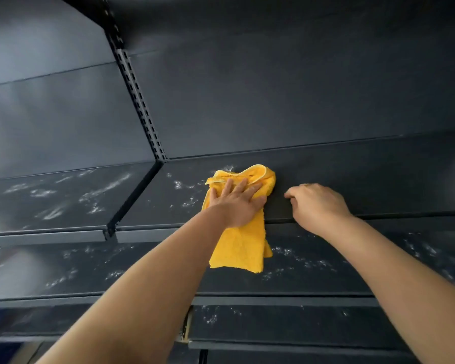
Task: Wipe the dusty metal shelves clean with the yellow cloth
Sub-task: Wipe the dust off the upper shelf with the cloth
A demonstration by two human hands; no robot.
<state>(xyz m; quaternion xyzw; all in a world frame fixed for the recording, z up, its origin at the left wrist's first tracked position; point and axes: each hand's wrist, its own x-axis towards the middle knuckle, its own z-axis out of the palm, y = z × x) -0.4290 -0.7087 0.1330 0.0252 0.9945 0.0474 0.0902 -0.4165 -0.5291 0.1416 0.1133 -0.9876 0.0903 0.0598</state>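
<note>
Two hands are seen reaching up to the dark metal shelves, and the action sits on the upper shelf [326, 174]. The left hand [237, 203] is laid flat, fingers spread wide, pressed down on the yellow cloth [243, 248], nothing being gripped, only pinned under the palm. The cloth is bunched at the far end, where a folded hem is turned up close to the back panel [273, 101], and its near end is draped over the shelf's front lip, hanging down in front of the shelf below [326, 271]. The right hand [317, 206] is placed just beside the cloth, apart from it, fingers curled under in a loose fist and rested on the shelf near its front edge; nothing can be seen held in it. White dust [184, 185] is scattered left of the cloth, and more streaks are shown on the neighbouring shelf [63, 195] beyond the slotted upright [139, 98]. Dust is also speckled across the lower shelves. Right of the cloth the upper surface is seen dark and largely unmarked.
</note>
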